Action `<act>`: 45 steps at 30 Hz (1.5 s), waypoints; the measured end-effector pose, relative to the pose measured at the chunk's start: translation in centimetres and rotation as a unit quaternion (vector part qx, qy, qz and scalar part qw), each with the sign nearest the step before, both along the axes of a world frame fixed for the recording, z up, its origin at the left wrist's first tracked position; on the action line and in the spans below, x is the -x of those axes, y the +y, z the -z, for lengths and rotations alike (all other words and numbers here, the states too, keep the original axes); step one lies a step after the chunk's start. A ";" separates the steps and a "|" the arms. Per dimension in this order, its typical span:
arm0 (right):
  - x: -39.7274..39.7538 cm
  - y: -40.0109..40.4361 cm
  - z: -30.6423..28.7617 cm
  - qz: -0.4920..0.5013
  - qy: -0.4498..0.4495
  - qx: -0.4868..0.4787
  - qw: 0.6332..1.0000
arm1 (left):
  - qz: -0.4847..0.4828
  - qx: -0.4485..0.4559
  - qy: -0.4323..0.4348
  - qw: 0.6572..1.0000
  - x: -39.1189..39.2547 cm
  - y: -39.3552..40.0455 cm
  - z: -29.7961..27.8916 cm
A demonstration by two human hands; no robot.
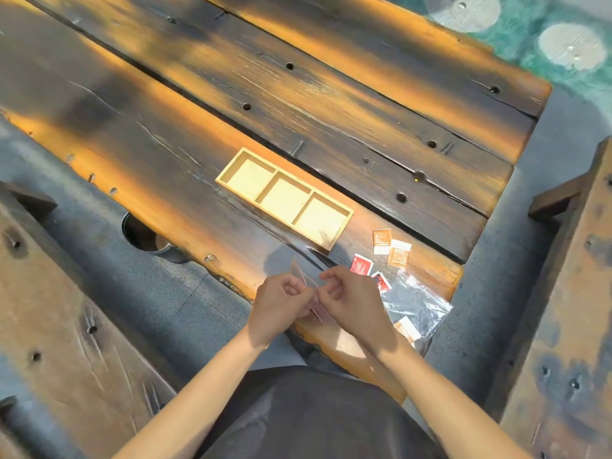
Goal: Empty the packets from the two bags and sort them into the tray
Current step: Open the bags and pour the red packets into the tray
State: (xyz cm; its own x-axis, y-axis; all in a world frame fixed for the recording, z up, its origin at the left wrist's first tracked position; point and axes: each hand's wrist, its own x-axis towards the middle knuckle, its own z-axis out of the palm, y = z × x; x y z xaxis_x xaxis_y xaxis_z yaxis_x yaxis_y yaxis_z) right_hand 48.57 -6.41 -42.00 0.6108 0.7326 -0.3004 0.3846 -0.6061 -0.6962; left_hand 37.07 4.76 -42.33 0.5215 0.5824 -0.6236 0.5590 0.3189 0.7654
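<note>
A pale wooden tray (349,214) with three bare compartments lies slanted on the dark plank table. My left hand (280,303) and my right hand (351,298) both pinch a clear plastic bag (303,276) just above the table's near edge. To the right of my hands lie two red packets (361,264) and two orange-and-white packets (399,255). A second clear bag (419,304) rests flat at the near right corner, with an orange packet (404,327) showing inside it. What the held bag contains is hidden by my fingers.
Wooden benches flank the table on the left (66,342) and right (569,293). A round metal bin (145,235) stands on the ground below the table's left edge. Grey paving lies between table and benches.
</note>
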 end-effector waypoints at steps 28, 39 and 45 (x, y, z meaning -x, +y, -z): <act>0.3 1.9 -0.5 0.112 -0.045 0.031 0.992 | -0.013 -0.105 0.049 0.993 2.4 6.0 -1.7; 0.7 1.8 0.4 0.146 0.022 0.031 0.989 | 0.093 -0.056 0.019 0.994 2.8 7.8 -0.6; 1.5 1.3 1.0 0.174 0.051 0.004 0.983 | 0.124 -0.019 -0.013 0.992 2.5 7.6 -0.7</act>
State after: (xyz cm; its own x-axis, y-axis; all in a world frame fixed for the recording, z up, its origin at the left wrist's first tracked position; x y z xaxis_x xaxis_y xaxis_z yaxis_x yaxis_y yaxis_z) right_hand 47.10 -5.07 -43.00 0.7899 0.4830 -0.3779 0.0817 -0.6937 -0.7156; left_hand 34.56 12.33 -41.61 0.6673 0.4575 -0.5878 0.5966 0.1441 0.7895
